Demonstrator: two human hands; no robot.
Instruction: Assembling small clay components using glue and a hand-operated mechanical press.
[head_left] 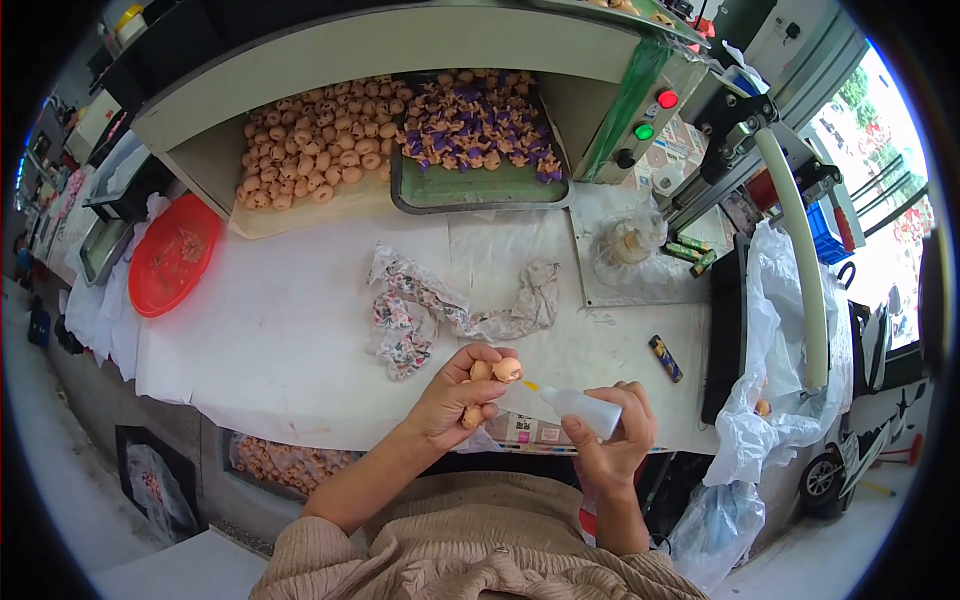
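Several small, round, peach-coloured hollow plastic pieces (507,370), much like doll heads, are held in the fingers of my left hand (447,398) near the table's front edge. My right hand (622,440) grips a white squeeze bottle (588,411), tilted with its thin yellow nozzle (531,385) pointing left. The nozzle tip is right beside the uppermost round piece; whether they touch cannot be made out. Just beyond my hands lies a crumpled floral cloth (455,313) on the white-covered table (270,330).
A heap of like round pieces (330,140) and a green tray (470,190) of peach-and-purple figures lie under a box-shaped housing (420,50). A red basin (175,255) stands at left. At right are a dark cylinder (665,358), a metal stand (715,160) and plastic bags (745,430).
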